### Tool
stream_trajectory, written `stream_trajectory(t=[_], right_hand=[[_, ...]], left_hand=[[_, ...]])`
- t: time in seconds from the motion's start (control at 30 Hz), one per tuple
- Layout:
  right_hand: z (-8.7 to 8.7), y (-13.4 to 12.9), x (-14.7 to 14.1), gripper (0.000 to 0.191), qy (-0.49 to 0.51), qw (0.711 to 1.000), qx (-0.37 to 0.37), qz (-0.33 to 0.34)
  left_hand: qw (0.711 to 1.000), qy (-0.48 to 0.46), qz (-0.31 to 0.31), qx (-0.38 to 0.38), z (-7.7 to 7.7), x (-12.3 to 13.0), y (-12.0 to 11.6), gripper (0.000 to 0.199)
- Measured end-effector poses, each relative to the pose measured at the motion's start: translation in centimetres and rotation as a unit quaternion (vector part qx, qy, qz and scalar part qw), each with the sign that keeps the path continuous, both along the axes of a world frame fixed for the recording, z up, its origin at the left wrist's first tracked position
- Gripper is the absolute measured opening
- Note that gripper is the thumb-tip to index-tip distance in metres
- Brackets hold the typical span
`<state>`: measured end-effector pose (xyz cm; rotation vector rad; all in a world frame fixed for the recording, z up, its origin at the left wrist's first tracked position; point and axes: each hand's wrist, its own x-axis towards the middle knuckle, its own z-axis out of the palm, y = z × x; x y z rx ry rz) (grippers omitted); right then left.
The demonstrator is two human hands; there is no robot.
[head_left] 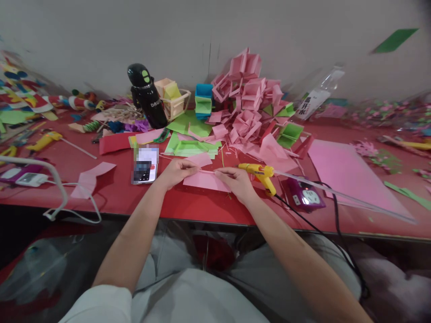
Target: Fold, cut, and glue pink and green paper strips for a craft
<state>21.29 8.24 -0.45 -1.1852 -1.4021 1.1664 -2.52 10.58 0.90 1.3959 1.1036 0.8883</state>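
My left hand point(178, 172) pinches the left end of a folded edge on a sheet of pink paper point(207, 181). At the other end of that edge, my right hand point(237, 179) grips the same sheet with thumb and fingers. The paper hangs just over the red tabletop, its near half facing me. Behind it lies another pale pink piece point(199, 159). A yellow glue gun point(259, 171) with a long clear glue stick rests right beside my right hand. Left of my left hand lies a phone point(146, 165), its screen partly blurred.
Folded pink paper boxes point(249, 94) are heaped at the back. Near them stand a black bottle point(148, 96) and a tilted water bottle point(319, 94). A large pink sheet point(353, 175) and a purple power strip point(306, 195) lie right; a white cable point(94, 208) hangs at the left edge.
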Motion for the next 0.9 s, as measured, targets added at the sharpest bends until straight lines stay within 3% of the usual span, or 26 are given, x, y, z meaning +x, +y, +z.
stream_trajectory(t=[0.3,0.6,0.9], right_hand=[[0.1,0.1,0.2,0.028,0.032,0.999,-0.036,0.01],[0.0,0.1,0.2,0.027,0.025,0.999,-0.027,-0.001],[-0.1,0.1,0.2,0.029,0.018,1.0,-0.022,-0.002]], left_hand=[[0.999,0.023,-0.005,0.031,-0.1,-0.6,0.0,0.035],[0.996,0.065,-0.037,0.053,0.4,-0.9,0.1,0.034],[0.996,0.051,-0.065,0.022,0.1,-2.0,0.8,0.032]])
